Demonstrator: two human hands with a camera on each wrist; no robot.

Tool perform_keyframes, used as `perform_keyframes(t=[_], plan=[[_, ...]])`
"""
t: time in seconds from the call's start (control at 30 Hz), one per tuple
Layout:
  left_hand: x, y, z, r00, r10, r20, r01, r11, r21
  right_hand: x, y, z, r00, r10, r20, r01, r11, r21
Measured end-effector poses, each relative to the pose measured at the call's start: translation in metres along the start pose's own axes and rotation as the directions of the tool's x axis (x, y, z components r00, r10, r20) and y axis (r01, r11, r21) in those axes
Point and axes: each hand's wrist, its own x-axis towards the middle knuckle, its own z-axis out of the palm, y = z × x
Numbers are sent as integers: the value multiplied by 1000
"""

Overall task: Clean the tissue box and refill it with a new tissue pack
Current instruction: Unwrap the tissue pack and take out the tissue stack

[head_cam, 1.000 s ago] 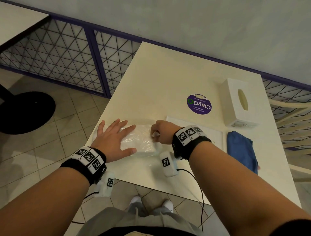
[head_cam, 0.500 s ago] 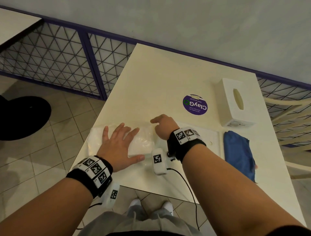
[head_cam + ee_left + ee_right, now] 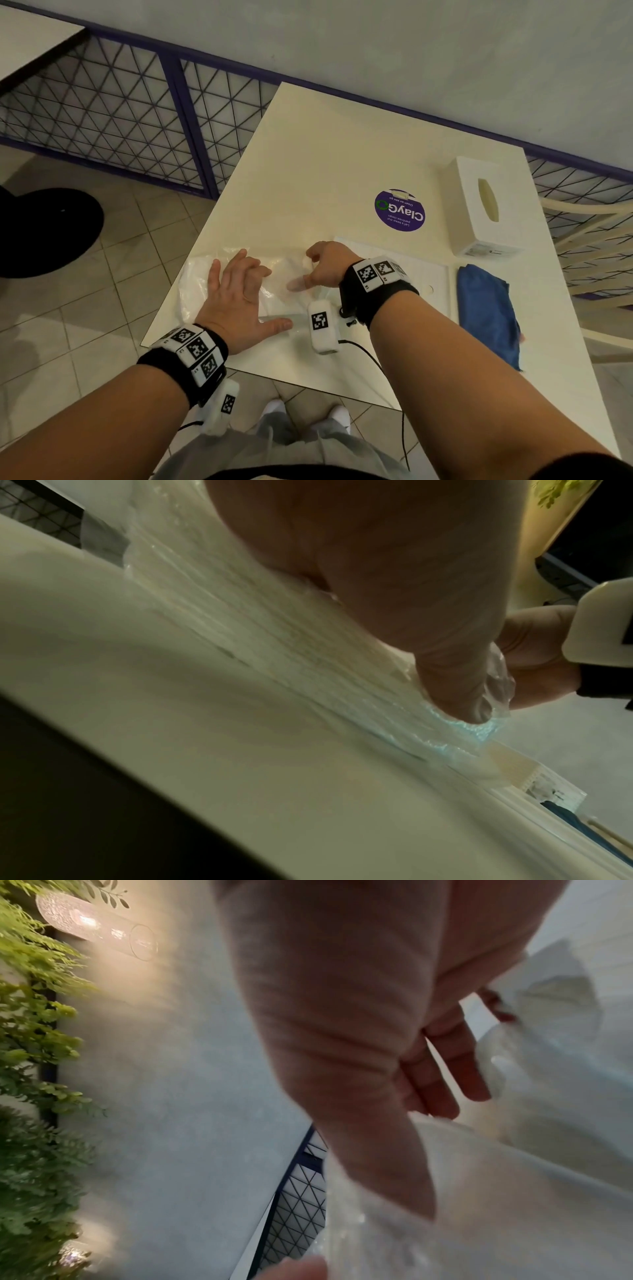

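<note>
A tissue pack (image 3: 277, 274) in clear plastic lies near the table's front left corner. My left hand (image 3: 253, 291) presses flat on it with fingers spread; the left wrist view shows the thumb (image 3: 445, 669) on the crinkled wrapper (image 3: 274, 656). My right hand (image 3: 303, 269) sits at the pack's right end with fingers curled. Its thumb shows hazily through the film, which it holds. In the right wrist view the wrapper (image 3: 514, 1204) bunches around that hand (image 3: 438, 1150). The white tissue box (image 3: 486, 205) stands upright at the far right, apart from both hands.
A blue cloth (image 3: 489, 308) lies right of my right forearm, beside a flat white panel (image 3: 424, 277). A purple round sticker (image 3: 399, 210) is on the cream table (image 3: 325, 154). A purple mesh railing (image 3: 171, 113) runs left; a cream chair (image 3: 589, 240) stands right.
My right hand left the pinch at the pack's near right end, shifted forward and its thumb went under the film. The loose plastic spread out leftwards. My left hand stayed pressing.
</note>
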Motion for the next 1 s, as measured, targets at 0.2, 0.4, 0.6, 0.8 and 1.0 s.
perform_keyframes(t=[0.2, 0.4, 0.6, 0.8, 1.0], plan=[[1, 3, -2, 1000, 9, 23, -11, 998, 64, 0, -4, 1, 995, -9, -95, 12, 999, 36], [1, 3, -3, 999, -1, 36, -3, 996, 91, 0, -8, 3, 995, 90, 31, -91, 996, 28], [2, 5, -5, 997, -39, 70, 29, 991, 134, -5, -7, 1, 969, 229, 92, -243, 950, 197], [1, 10, -9, 988, -99, 116, 82, 986, 146, -13, -13, 0, 979, 182, 89, -194, 969, 155], [2, 7, -11, 978, -161, 132, 125, 961, 248, -7, -25, -6, 981, 83, -174, -42, 973, 227]])
